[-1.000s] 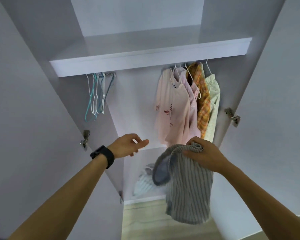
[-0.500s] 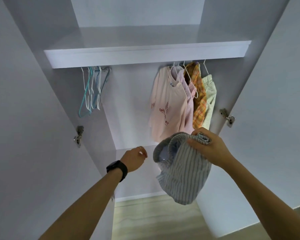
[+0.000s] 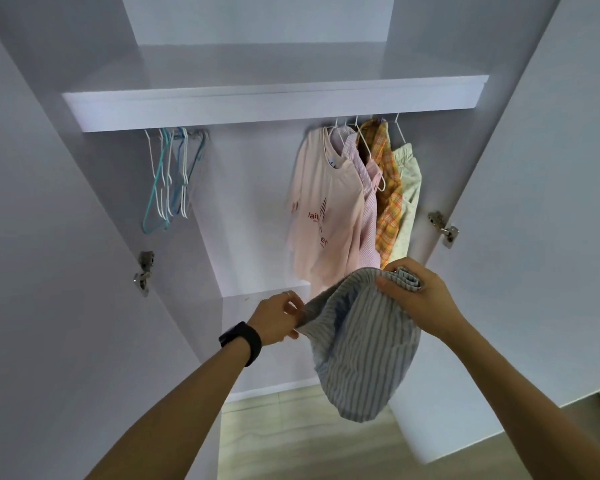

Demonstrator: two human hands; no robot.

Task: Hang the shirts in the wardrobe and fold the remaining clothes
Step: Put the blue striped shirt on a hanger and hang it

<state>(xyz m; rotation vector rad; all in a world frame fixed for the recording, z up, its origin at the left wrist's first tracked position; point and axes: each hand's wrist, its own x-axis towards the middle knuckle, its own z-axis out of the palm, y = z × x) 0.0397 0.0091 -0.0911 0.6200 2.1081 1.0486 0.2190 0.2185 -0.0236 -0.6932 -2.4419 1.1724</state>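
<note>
Before the wardrobe (image 3: pixel 274 109), the left hand (image 3: pixel 277 318), free half a second ago, now pinches the edge of the striped shirt (image 3: pixel 361 362), which the right hand (image 3: pixel 421 301) grips bunched just below the hung shirts (image 3: pixel 329 209), so spreading it probably comes next, with the hangers (image 3: pixel 168 181) untouched.

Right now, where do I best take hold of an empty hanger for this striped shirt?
Probably the right-most hanger, at its neck below the shelf, from the open front: the hook is hidden, and other hangers crowd its left.
</note>
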